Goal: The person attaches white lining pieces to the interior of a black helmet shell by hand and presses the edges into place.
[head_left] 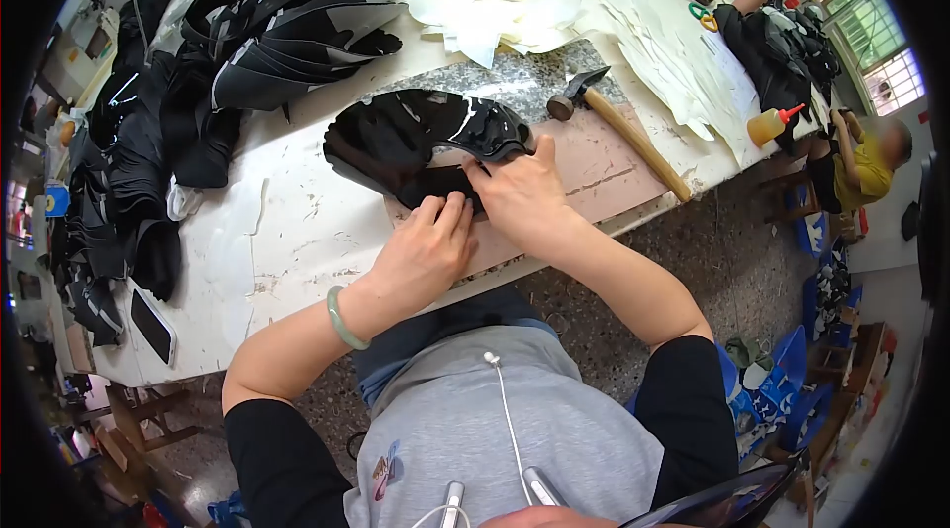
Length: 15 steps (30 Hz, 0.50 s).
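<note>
A curved, glossy black piece [381, 137], which looks like patent leather shoe-upper material, lies at the near side of the work table. My left hand [426, 241], below a pale green bangle, has its fingers bent and pressed together on the piece's near edge. Around the right end of the same piece, the fingers of my right hand [520, 196] are curled and gripping; its thumb points toward the left hand. The edge under the fingertips is partly hidden. Just beyond my right hand, a hammer [628, 142] with a wooden handle rests on a pinkish board [594, 157].
Stacked black pieces [287, 43] fill the back left. White sheets [485, 8] and strips [658, 53] lie behind the stone slab [445, 78]. A yellow glue bottle [770, 125] stands at right, a phone [151, 328] at left. Another person [859, 167] sits far right.
</note>
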Motion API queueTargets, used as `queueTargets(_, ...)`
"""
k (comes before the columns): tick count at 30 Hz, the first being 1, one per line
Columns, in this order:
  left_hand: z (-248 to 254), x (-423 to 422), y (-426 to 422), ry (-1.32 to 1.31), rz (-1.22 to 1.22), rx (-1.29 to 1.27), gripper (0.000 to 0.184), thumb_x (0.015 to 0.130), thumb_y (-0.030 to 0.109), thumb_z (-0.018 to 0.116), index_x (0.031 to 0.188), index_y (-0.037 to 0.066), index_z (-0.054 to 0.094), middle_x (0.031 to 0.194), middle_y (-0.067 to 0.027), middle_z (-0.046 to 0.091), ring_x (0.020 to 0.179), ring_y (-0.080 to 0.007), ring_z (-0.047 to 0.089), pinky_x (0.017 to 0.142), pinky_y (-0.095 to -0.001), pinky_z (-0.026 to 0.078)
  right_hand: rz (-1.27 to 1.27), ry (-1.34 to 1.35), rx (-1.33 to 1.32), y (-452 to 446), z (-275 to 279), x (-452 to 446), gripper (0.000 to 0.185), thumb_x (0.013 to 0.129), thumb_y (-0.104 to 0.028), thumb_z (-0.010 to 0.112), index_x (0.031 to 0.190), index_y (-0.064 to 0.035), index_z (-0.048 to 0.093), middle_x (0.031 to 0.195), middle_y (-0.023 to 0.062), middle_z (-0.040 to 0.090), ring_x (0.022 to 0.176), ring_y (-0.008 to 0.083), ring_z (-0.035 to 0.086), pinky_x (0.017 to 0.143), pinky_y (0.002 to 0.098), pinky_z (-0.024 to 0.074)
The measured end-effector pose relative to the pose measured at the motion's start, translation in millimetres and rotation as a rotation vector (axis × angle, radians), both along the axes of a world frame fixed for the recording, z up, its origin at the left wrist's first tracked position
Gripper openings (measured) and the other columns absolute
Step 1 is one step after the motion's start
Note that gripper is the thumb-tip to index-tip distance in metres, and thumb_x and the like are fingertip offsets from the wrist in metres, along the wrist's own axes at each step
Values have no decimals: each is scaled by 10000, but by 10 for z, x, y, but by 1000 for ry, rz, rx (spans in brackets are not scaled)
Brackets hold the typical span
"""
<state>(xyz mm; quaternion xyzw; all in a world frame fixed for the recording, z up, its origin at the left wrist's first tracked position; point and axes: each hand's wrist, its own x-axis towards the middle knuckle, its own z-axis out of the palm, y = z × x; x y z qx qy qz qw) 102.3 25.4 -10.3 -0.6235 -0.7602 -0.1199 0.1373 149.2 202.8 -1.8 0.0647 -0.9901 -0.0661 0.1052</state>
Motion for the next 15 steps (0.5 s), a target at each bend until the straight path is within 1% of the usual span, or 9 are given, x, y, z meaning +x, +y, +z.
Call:
queueTargets(2, -52, -8, -1, 30, -4, -14, 369, 812, 174, 630, 1038, -117, 607, 1057, -163, 558, 862, -248, 504, 769, -294, 464, -14, -13, -36, -8, 44, -14, 284, 781, -137, 585, 1051, -129, 674, 880, -25, 657, 777, 168, 633, 787, 467, 280)
queueTargets(5, -13, 20, -12, -35, 19, -30, 374, 811, 173, 629, 1036, -125, 603, 967, -152, 551, 846, -247, 500, 771, -308, 450, -35, -65, -98, -22, 82, -28, 172, 780, -147, 618, 924, -145, 713, 870, -30, 671, 791, 181, 630, 800, 464, 278)
queueTargets(7, -43, 19, -6, -47, 7, 19, 365, 810, 173, 628, 1018, -126, 605, 918, -146, 538, 835, -245, 498, 753, -312, 449, -59, -114, -107, -13, 113, -103, 114, 794, -162, 636, 861, -158, 728, 853, -27, 682, 804, 188, 628, 808, 463, 278)
queueTargets(10, -56, -7, -5, -61, -10, 46, 348, 804, 168, 633, 999, -119, 609, 881, -132, 535, 812, -240, 495, 727, -309, 448, -114, -227, -119, -39, 272, -246, 95, 826, -193, 641, 845, -167, 731, 796, -16, 690, 812, 198, 626, 812, 467, 281)
queueTargets(11, -60, -14, 0, -68, -17, 49, 341, 801, 166, 635, 994, -115, 610, 875, -127, 537, 803, -238, 495, 718, -306, 448, -100, -280, -83, -13, 283, -288, 115, 846, -229, 641, 901, -174, 725, 776, 10, 693, 784, 216, 633, 814, 449, 301)
queueTargets(14, -132, -90, 26, -122, -21, 102, 330, 801, 179, 650, 1010, -75, 625, 885, -102, 550, 798, -239, 507, 695, -310, 469, -14, -289, -93, 38, 386, -233, 148, 845, -248, 650, 952, -164, 707, 748, 34, 682, 742, 230, 641, 797, 410, 329)
queueTargets(15, -132, -89, 28, -155, -3, 128, 329, 801, 188, 656, 1016, -59, 629, 893, -94, 556, 810, -241, 516, 694, -314, 478, 19, -232, -66, 38, 479, -140, 168, 861, -262, 640, 970, -145, 693, 726, 50, 670, 709, 231, 646, 775, 378, 359)
